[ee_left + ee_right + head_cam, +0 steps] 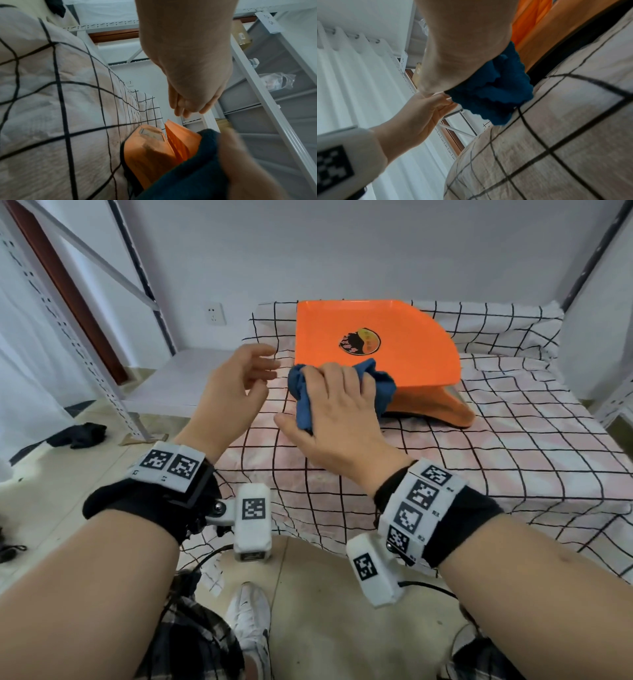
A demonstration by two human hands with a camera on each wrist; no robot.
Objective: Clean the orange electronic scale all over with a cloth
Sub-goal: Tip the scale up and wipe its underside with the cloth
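Left hand [236, 386]: our grip is loose, fingers apart, holding nothing, above the counter's left edge.
Right hand [337, 412]: our grip bunches the blue cloth [303, 402] against the scale's near-left corner.
Orange scale [373, 340]: toward the counter's [513, 440] far edge.

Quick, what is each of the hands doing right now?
Left hand: open, holding nothing, fingers relaxed in the air.
Right hand: gripping the blue cloth against the orange scale.
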